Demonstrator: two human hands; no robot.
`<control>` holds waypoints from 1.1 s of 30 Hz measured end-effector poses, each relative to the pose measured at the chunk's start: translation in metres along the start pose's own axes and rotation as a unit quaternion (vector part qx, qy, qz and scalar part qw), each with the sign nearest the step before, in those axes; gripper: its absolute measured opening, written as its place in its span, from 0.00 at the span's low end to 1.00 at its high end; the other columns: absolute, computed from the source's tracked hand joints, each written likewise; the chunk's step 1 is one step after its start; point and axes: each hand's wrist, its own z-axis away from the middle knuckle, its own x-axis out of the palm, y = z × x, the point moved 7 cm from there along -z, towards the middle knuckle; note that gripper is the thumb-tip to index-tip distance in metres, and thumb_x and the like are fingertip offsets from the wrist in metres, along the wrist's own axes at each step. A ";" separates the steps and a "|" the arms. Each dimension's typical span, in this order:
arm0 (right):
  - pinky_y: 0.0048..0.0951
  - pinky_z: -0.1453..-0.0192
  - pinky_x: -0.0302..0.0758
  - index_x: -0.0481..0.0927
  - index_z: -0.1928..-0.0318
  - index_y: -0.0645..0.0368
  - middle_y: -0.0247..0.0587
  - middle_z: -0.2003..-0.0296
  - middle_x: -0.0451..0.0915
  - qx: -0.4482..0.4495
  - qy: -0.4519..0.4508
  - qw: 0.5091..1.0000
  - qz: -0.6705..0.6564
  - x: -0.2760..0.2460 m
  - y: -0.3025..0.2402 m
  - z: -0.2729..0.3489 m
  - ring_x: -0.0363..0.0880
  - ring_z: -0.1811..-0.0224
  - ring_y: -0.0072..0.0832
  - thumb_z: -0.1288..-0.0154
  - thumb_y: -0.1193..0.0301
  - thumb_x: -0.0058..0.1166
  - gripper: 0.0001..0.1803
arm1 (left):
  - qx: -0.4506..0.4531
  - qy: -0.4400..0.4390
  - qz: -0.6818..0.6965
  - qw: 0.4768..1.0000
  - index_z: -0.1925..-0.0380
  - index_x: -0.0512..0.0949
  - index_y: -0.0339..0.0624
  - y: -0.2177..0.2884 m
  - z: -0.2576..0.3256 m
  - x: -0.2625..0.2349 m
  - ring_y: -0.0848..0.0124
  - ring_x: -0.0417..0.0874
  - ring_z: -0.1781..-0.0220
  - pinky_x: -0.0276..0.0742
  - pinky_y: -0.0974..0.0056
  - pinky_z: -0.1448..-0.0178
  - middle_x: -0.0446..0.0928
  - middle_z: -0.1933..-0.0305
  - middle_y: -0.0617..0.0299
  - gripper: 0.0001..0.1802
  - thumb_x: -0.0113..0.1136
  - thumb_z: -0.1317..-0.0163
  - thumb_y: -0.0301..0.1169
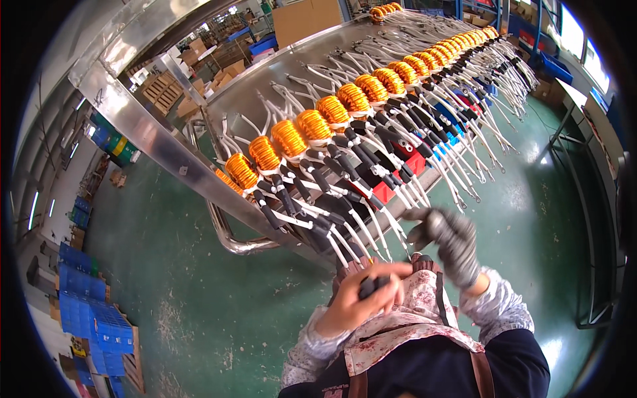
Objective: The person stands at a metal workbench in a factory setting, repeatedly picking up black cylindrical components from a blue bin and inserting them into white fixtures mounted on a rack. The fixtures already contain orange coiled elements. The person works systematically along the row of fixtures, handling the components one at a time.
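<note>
My bare left hand (365, 297) is closed around a small black object (373, 286) with two rounded ends; the rest is hidden in the palm. It is low in front of my apron, just below the hanging lead ends. My right hand (451, 242), in a grey glove, has its fingers curled beside the tips of the white leads (395, 229); whether anything is pinched there cannot be made out. Above both hands, a long row of copper-wound ring coils (312, 125) lies along the metal bench (255, 76). Black sleeves (342, 162) cover parts of their white leads, which overhang the near edge.
A slanting metal beam (142, 123) and bent tube (242, 245) bound the bench at left. Red bins (415, 164) and blue bins (448, 119) show beneath the leads. Blue stacked crates (96, 318) stand at far left, a side table (574, 94) at right, on green floor (192, 298).
</note>
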 end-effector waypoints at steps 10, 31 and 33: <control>0.16 0.75 0.62 0.80 0.59 0.61 0.26 0.81 0.72 -0.024 0.145 0.984 0.102 -0.126 0.029 -0.155 0.65 0.80 0.13 0.33 0.57 0.46 0.19 | 0.221 -0.322 0.198 0.899 0.57 0.76 0.26 0.100 0.015 0.097 0.78 0.64 0.87 0.57 0.72 0.85 0.70 0.81 0.60 0.12 0.47 0.38 0.19; 0.21 0.88 0.51 0.80 0.70 0.58 0.22 0.90 0.61 0.033 0.260 0.965 0.015 -0.161 0.016 -0.205 0.53 0.93 0.17 0.37 0.58 0.52 0.16 | 0.248 -0.322 0.260 0.876 0.57 0.75 0.20 0.102 0.024 0.087 0.81 0.63 0.86 0.58 0.74 0.84 0.69 0.81 0.64 0.14 0.45 0.36 0.22; 0.21 0.88 0.51 0.79 0.70 0.58 0.22 0.90 0.62 0.053 0.230 0.972 -0.015 -0.195 0.022 -0.217 0.53 0.93 0.16 0.36 0.58 0.51 0.16 | 0.240 -0.331 0.264 0.874 0.56 0.74 0.21 0.102 0.023 0.088 0.81 0.63 0.86 0.58 0.73 0.84 0.69 0.81 0.64 0.14 0.45 0.36 0.22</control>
